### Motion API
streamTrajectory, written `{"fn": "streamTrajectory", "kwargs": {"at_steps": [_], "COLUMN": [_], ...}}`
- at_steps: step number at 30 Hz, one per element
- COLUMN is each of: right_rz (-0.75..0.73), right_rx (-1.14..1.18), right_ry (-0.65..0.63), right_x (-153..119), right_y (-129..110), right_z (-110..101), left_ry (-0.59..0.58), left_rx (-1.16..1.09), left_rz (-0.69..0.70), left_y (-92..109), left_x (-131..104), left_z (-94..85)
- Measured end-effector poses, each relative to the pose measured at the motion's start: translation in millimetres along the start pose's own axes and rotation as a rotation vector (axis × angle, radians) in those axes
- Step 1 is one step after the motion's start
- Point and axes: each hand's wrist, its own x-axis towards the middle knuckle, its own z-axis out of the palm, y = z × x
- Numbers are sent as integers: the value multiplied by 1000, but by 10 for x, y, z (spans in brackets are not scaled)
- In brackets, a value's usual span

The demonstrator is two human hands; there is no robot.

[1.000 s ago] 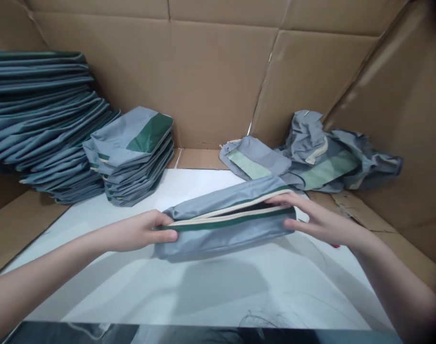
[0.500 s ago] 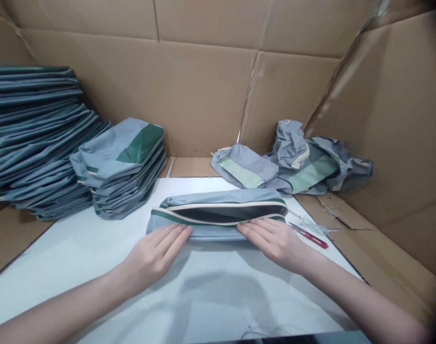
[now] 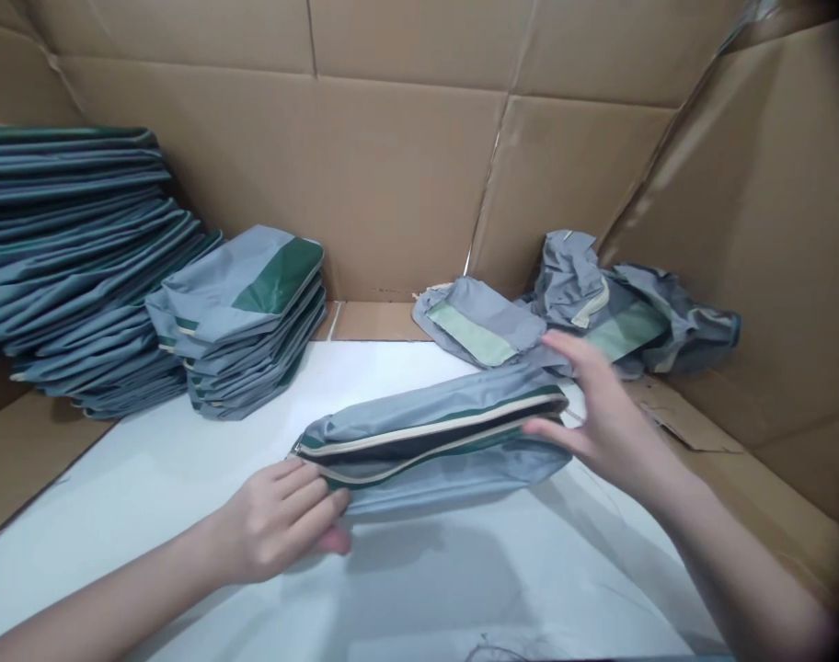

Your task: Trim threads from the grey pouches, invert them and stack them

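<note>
A grey-blue fabric pouch (image 3: 433, 405) with green trim and a cream zipper lies across the white table, its long opening gaping and facing up. My left hand (image 3: 281, 519) grips the pouch's near left corner, fingers curled over the fabric below the zipper. At the right end is my right hand (image 3: 605, 414), thumb and fingers spread apart around that end, the thumb by the zipper edge. It does not close on the fabric.
A tall stack of folded grey-blue pieces (image 3: 81, 276) stands at the left, beside a shorter stack of pouches (image 3: 247, 313). Crumpled pouches (image 3: 599, 303) lie at the back right. Cardboard walls (image 3: 406, 184) enclose the white table (image 3: 419, 588). Loose threads (image 3: 495, 648) lie near the front edge.
The pouch has tilted, its left end now nearer me. My left hand has closed on its corner, while my right hand has lifted, opened and moved to the right end. The red snips are now hidden.
</note>
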Motion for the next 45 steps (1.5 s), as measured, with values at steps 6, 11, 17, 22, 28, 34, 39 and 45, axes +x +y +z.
{"fn": "streamTrajectory", "kwargs": {"at_steps": [6, 11, 17, 22, 28, 34, 39, 45], "right_rz": [-78, -87, 111, 151, 59, -74, -15, -7], "right_rx": [-108, -106, -170, -203, -325, -483, -607, -676], "right_ry": [-151, 24, 244, 333, 339, 298, 261, 249], "right_x": [43, 96, 55, 20, -2, -80, -100, -43], "right_y": [117, 58, 99, 156, 36, -180, -233, -257], "right_z": [202, 160, 227, 220, 220, 274, 239, 130], "left_ry": [-179, -278, 87, 56, 143, 305, 310, 232], "left_rx": [-51, 89, 439, 276, 405, 615, 718, 740], "left_rz": [-725, -790, -455, -403, -452, -677, -602, -382], "left_y": [-148, -243, -391, -384, -372, -505, -527, -560], "left_x": [117, 300, 340, 266, 300, 445, 512, 551], "left_z": [30, 140, 222, 165, 85, 118, 108, 36]}}
